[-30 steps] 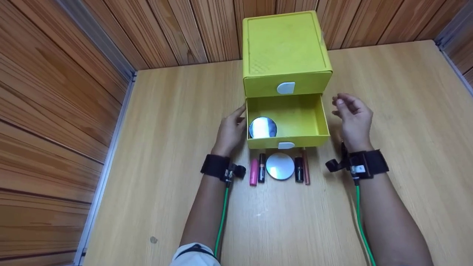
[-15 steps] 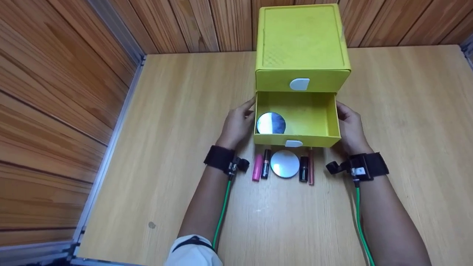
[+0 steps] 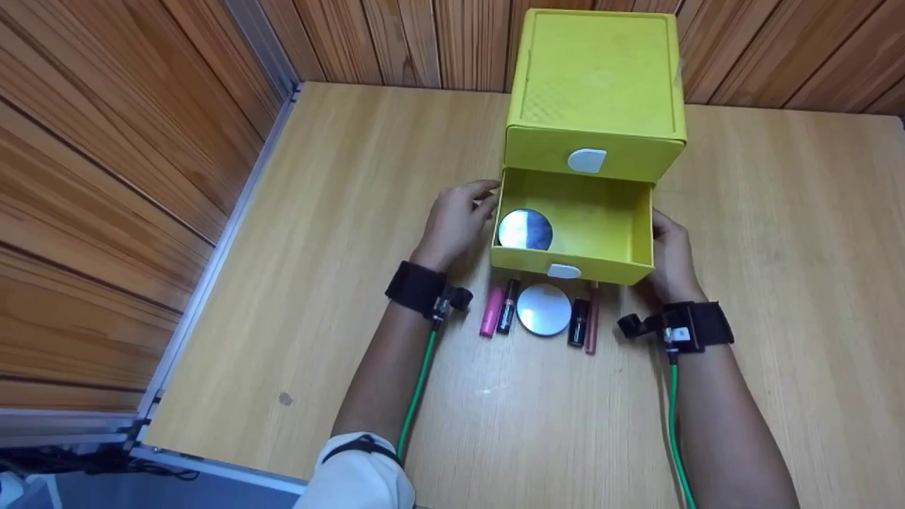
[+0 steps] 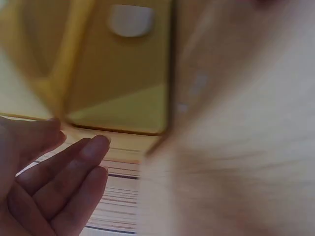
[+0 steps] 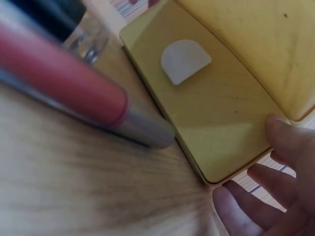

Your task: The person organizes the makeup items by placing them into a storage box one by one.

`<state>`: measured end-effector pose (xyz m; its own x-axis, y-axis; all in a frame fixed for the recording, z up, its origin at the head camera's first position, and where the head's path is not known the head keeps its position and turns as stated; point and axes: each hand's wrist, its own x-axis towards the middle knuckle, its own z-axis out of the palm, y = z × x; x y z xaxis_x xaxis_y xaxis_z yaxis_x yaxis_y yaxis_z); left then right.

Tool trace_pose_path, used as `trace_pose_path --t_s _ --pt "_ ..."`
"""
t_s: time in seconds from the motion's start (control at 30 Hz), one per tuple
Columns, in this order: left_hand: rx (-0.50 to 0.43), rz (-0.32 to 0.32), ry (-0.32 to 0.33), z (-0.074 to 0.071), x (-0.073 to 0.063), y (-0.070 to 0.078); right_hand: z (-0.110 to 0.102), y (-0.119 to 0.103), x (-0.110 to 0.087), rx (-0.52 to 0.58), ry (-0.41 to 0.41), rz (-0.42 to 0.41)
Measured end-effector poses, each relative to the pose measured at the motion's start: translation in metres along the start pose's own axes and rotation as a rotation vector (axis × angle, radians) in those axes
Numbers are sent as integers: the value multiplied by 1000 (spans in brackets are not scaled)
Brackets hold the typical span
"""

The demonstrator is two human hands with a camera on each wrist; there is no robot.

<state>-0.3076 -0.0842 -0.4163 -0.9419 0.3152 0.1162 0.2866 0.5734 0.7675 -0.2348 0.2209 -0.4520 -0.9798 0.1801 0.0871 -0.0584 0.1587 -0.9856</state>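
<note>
A yellow two-drawer box (image 3: 597,78) stands near the back wall, its lower drawer (image 3: 573,267) pulled out. A round mirror-like disc (image 3: 525,229) leans inside the drawer at its front left. My left hand (image 3: 456,219) is at the drawer's left side; in the left wrist view its fingers (image 4: 78,177) are extended near the drawer's corner. At the right side is my right hand (image 3: 673,258), partly hidden behind the drawer in the head view. The right wrist view shows its thumb (image 5: 285,137) at the drawer's edge and its fingers fairly straight beside it.
In front of the drawer lie a pink tube (image 3: 492,312), a black tube (image 3: 508,307), a round silvery disc (image 3: 544,309), a short black tube (image 3: 578,322) and a slim reddish lip gloss tube (image 3: 592,325). Wooden panels (image 3: 474,42) line the back.
My right hand has come in from the right to the drawer's side. The yellow box now sits slightly turned in view. The left hand stays at the drawer's left side.
</note>
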Motion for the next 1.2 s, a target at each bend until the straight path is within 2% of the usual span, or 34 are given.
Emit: trace_pose_path --t_s 0.1,0.2,0.27,0.4,0.43,0.5,0.57,0.67,0.73,0.83,0.97,1.2 --pt "53 33 19 -6 -10 6 0 -1 0 -19 4 25" --pt "147 44 -27 -10 -23 12 -2 4 2 -44 26 36" --pt "202 28 -124 -10 -30 14 -4 9 4 -47 54 37" --pt "371 -47 -434 -8 -50 17 -6 18 5 -29 72 42" --pt "414 -46 -497 -6 -57 17 -6 20 5 -19 69 43" --pt "475 10 -571 0 -69 16 -5 21 4 -13 62 42" --pt "491 144 -544 9 -79 16 -4 22 3 -17 63 38" --pt "459 400 -462 24 -90 18 -3 22 2 -21 65 24" --pt "455 522 -437 34 -93 21 -2 22 1 -27 65 26" --pt "477 567 -491 44 -97 27 -2 22 1 -31 56 31" --pt "531 561 -554 52 -98 32 0 22 -1 -25 47 48" --pt "591 620 -533 60 -88 35 -3 19 -2 -32 65 33"
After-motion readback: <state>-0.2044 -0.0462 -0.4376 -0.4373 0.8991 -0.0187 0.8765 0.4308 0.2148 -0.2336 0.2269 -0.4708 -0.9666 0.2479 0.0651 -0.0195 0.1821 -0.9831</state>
